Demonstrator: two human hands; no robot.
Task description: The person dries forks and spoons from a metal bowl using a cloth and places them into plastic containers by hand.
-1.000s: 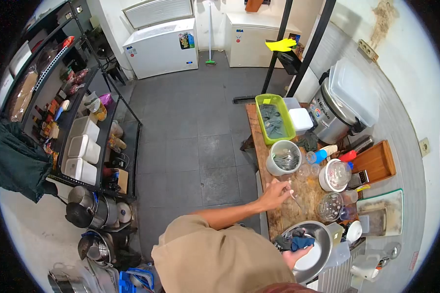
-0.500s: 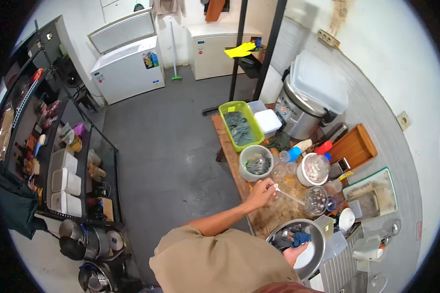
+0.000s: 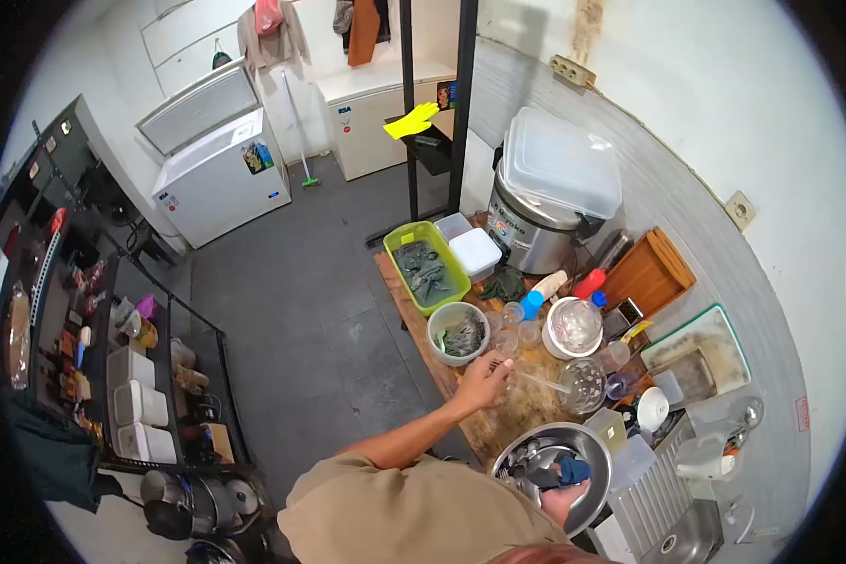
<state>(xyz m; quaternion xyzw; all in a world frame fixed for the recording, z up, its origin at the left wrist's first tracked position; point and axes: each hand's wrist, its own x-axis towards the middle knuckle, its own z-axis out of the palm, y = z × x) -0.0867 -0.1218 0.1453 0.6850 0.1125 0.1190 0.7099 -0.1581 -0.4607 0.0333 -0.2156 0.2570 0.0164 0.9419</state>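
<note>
My left hand (image 3: 485, 382) is closed, pinching a long, thin, pale utensil (image 3: 539, 380) above the wooden table. Its far end reaches the clear plastic bowl (image 3: 583, 386); I cannot make out its kind. Near this hand stands a round white tub (image 3: 458, 334) holding a bunch of thin utensils. Low at the right, my right hand (image 3: 562, 500) grips a dark blue cloth (image 3: 573, 471) inside a wide metal basin (image 3: 603, 462). Metal and dark pieces lie in the basin beside the cloth, partly hidden.
A green tub (image 3: 392, 246) with dark cloths in liquid sits at the table's far left corner. Behind are a big steel rice cooker (image 3: 536, 226), several clear cups and a white tub (image 3: 556, 346). A steel sink (image 3: 691, 540) lies to the right, shelves (image 3: 160, 376) to the left.
The view has shifted, so the table things sit further left. My left hand still pinches the utensil. In the basin, the blue cloth and my right hand have moved slightly, showing more metal.
</note>
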